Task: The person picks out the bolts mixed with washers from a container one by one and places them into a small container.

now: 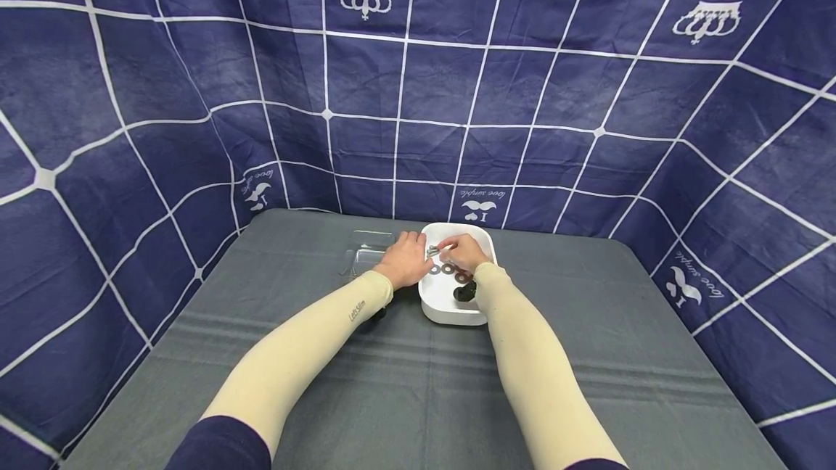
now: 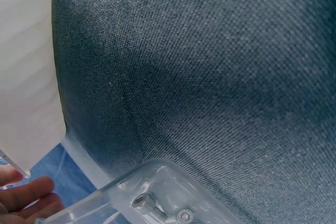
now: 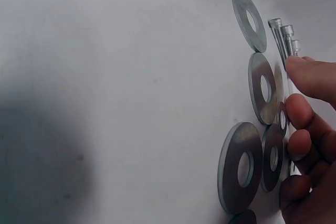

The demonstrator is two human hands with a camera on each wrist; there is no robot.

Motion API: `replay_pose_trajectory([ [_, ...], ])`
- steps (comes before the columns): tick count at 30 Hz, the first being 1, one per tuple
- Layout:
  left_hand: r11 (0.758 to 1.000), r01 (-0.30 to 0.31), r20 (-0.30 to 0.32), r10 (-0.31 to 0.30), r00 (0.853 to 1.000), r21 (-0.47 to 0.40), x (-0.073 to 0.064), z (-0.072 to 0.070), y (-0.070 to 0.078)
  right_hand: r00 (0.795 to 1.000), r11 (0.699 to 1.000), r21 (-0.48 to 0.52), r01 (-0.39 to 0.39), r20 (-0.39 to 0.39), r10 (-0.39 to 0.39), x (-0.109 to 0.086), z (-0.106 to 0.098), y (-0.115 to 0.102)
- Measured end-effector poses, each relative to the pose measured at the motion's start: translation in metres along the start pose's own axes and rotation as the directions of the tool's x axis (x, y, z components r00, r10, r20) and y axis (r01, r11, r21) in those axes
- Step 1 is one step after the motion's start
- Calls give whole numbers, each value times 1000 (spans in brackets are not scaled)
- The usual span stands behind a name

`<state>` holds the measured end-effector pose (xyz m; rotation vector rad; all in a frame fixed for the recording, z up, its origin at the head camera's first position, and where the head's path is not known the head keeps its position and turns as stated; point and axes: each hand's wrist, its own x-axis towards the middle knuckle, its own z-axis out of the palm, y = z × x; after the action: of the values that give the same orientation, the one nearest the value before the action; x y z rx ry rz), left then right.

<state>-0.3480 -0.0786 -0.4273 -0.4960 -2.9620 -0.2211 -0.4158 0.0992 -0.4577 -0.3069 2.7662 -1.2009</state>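
Here, in a white tray (image 1: pixel 451 314) on the grey worktop (image 1: pixel 405 383), the right hand (image 1: pixel 465 252) pinches small steel bolts (image 3: pixel 283 40) beside flat washers (image 3: pixel 261 85): light, stiff, slippery, best gripped mid-shank; the left hand's (image 1: pixel 406 260) grip is unclear.

washers (image 3: pixel 244 166): bare grey metal, smooth faces with a dull satin sheen.
bolts (image 3: pixel 284 43): bright silvery metal, glossier than the washers.
white tray (image 1: pixel 436 308): smooth plastic, matt to faintly glossy.
clear block (image 2: pixel 157 198): transparent glossy plastic, set with small metal screws.
table cover (image 2: pixel 210 66): grey woven cloth, matt, with a fine rough weave.
backdrop (image 1: pixel 418 78): navy cloth with white printed lines, soft and matt.
arm sleeves (image 1: pixel 307 339): cream stretch fabric, smooth and matt.
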Motion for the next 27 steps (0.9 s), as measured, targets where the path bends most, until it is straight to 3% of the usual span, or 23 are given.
replay_pose_trajectory([
  [6, 1000, 12, 1, -12, 1000, 11, 2, -2, 1, 999, 1000, -1, 27, -17, -27, 5, -1, -1],
  [19, 1000, -6, -31, 5, 1000, -10, 2, 0, 1, 1000, 998, -68, -10, -17, 8, 6, 0, -4],
  [27, 1000, 6, -4, -6, 1000, -4, 1, 3, 2, 999, 996, -94, 1, -36, -5, 7, 2, 0],
])
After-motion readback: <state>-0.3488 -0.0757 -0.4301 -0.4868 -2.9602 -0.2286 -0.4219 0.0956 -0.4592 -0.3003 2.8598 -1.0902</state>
